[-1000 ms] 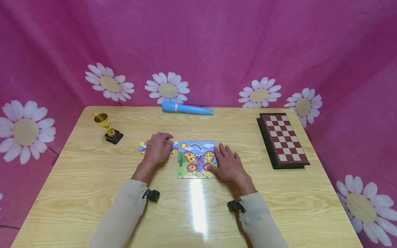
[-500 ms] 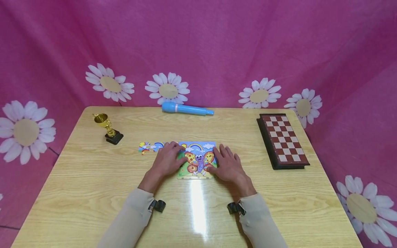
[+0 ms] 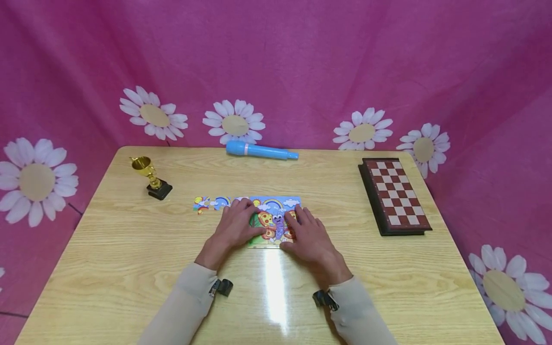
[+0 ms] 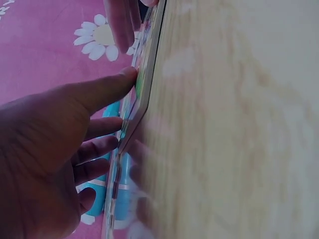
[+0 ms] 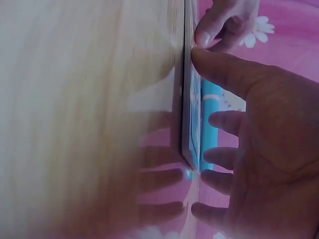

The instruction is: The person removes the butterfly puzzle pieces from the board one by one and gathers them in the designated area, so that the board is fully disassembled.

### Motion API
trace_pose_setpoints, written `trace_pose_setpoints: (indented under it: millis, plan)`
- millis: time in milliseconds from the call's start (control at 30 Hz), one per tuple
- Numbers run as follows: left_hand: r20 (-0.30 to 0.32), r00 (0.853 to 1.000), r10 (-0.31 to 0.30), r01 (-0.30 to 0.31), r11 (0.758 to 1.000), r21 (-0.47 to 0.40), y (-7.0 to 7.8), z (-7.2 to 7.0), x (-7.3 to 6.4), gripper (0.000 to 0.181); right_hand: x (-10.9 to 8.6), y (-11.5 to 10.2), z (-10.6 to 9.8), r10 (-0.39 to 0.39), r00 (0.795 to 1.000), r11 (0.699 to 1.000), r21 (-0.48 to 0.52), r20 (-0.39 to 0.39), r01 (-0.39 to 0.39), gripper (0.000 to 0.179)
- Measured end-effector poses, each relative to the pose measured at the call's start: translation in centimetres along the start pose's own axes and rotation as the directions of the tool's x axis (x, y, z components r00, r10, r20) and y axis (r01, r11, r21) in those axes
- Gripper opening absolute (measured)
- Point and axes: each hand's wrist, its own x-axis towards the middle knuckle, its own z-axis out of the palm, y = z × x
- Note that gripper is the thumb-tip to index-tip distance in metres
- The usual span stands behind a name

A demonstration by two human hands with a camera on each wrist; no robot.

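A square jigsaw puzzle board [image 3: 282,200] with a purple butterfly, rainbow and sun lies flat in the middle of the table. My left hand [image 3: 235,226] rests on its left side, thumb reaching over the picture and fingers spread at the upper left corner. In the left wrist view, the thumb [image 4: 112,88] touches the board's face. My right hand [image 3: 314,241] lies over the right side, covering part of the right wing. Its thumb [image 5: 214,62] is at the board's near edge in the right wrist view. Loose puzzle pieces [image 3: 221,201] lie left of the board, partly behind my left hand.
A gold trophy cup [image 3: 152,176] on a black base stands at the back left. Along the far edge lies a blue stick-like toy [image 3: 263,151] with a thicker left end. A folded chessboard box [image 3: 394,194] sits at the right. Pink flowered cloth [image 3: 276,72] hangs behind the table.
My left hand has moved right from over the loose pieces onto the board's left side, uncovering some pieces. My right hand has shifted slightly left over the board.
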Motion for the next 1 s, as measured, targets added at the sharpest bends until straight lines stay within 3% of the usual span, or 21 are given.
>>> trace_pose_setpoints:
  millis: [300,567,1000]
  plan:
    - [-0.038,0.999,0.008,-0.008,1.000,0.009,0.2,0.0,0.0,0.053,-0.2,-1.0,0.4,-0.066,0.998,0.996,-0.062,0.007,0.067,0.074]
    - [-0.028,0.999,-0.031,0.031,0.999,0.007,0.4,0.0,0.1,0.052,-0.2,-1.2,0.5,-0.064,0.998,0.992,-0.105,0.023,0.066,0.071]
    - [0.005,0.993,-0.116,0.116,0.990,-0.086,0.7,0.2,0.8,0.043,-0.2,-1.9,-0.1,-0.059,0.996,0.984,-0.166,0.070,0.070,0.067]
